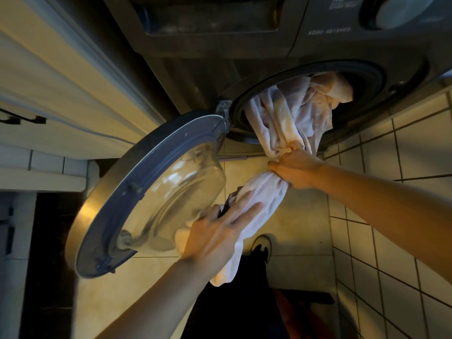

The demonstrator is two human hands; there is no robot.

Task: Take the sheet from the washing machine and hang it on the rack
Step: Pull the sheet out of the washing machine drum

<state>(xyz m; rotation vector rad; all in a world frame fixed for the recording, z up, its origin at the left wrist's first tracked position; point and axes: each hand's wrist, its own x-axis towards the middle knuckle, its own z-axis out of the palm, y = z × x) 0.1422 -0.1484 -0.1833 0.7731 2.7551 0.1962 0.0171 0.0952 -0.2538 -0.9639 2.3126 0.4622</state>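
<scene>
Right hand (294, 168) fists the bunched sheet (283, 113) mid-frame, left hand (220, 231) lies flat-fingered on its tail just below. Probably best to feed it out hand over hand and keep that tail off the floor (300, 216). It's roped up, long axis running from the washing machine (244, 45) drum at upper right down to lower centre.

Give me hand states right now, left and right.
Left hand: open, straight fingers resting on the sheet.
Right hand: closed, gripping the bunched sheet.
</scene>
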